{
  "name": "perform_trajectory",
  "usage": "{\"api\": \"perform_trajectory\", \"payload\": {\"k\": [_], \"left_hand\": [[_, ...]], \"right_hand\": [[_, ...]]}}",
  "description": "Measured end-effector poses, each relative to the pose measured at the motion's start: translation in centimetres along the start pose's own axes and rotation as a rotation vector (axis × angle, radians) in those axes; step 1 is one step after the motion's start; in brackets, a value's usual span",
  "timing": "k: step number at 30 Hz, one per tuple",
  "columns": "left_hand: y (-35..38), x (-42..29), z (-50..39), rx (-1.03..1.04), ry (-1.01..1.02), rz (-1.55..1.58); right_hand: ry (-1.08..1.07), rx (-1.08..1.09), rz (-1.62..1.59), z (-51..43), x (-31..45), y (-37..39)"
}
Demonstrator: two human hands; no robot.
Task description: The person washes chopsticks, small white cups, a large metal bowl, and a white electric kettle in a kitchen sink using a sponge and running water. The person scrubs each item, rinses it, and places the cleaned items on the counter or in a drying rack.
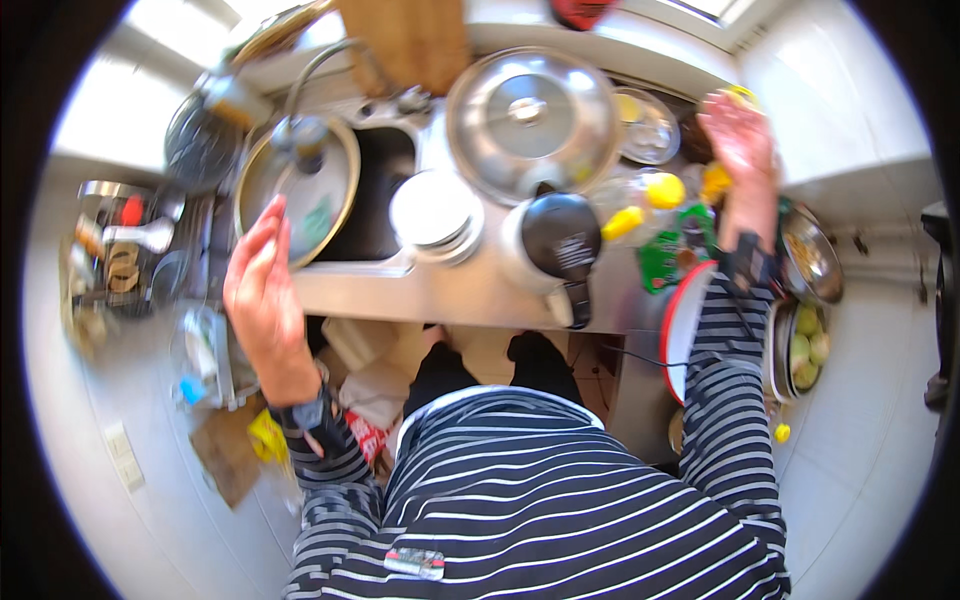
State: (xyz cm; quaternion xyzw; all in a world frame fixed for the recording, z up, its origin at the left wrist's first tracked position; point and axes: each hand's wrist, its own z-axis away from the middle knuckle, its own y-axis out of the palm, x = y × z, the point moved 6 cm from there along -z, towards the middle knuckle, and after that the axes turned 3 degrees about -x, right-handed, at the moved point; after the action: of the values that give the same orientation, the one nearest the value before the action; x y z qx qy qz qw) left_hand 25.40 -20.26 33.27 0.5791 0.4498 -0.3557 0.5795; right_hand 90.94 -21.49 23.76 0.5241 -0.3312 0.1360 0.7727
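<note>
My left hand (262, 292), empty and palm turned up, is raised in front of the counter beside the rim of a large round basin (349, 187) in the sink. On the right, my right hand (739, 131) is lifted with its palm showing, somewhat blurred, and holds nothing visible. It is near a glass lid or plate (652, 127) and yellow-capped containers (664, 190). Between my hands stand a stack of white bowls (435, 210), a pitcher with a black lid (561, 232) and a large steel pan lid (525, 150).
A faucet (322, 56) arches over the basin. Wooden cutting boards (405, 45) lean behind the sink. At the right are a red-rimmed white basin (679, 330), a green packet (660, 259), a steel bowl (825, 262) and a pot of green produce (806, 349). A utensil rack (124, 247) hangs left.
</note>
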Motion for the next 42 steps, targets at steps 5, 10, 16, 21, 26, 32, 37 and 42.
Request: {"api": "perform_trajectory", "payload": {"k": [5, 10, 16, 21, 26, 32, 37, 42], "left_hand": [[-9.3, -3.4, -4.7, -0.104, 0.015, 0.069], [-15.2, -7.3, -9.2, 0.032, -0.056, 0.342], [-21.9, -4.5, -14.0, 0.188, -0.160, 0.454], [-29.0, 6.8, -13.8, -0.109, -0.436, 0.371], [-32.5, 13.4, -10.8, -0.232, -0.586, 0.457], [-33.4, 15.2, -8.5, -0.261, -0.582, 0.409], [-33.1, 15.2, -7.5, -0.253, -0.614, 0.376], [-32.4, 15.8, -8.1, -0.287, -0.623, 0.379]], "right_hand": [[-0.226, 0.197, 0.138, 12.4, 1.6, 14.7], [-0.157, 0.564, 0.142, 20.4, -6.8, 28.7], [-0.168, 0.545, 0.541, 21.0, -23.9, 36.9], [0.193, 0.450, 0.633, 17.1, -41.6, 38.0], [0.533, 0.360, 0.794, 14.9, -55.4, 35.8], [0.553, 0.381, 1.184, 9.4, -65.0, 34.1], [0.216, 0.357, 1.558, 2.3, -72.3, 31.1], [0.025, 0.032, 1.917, -2.5, -74.3, 28.3]]}}
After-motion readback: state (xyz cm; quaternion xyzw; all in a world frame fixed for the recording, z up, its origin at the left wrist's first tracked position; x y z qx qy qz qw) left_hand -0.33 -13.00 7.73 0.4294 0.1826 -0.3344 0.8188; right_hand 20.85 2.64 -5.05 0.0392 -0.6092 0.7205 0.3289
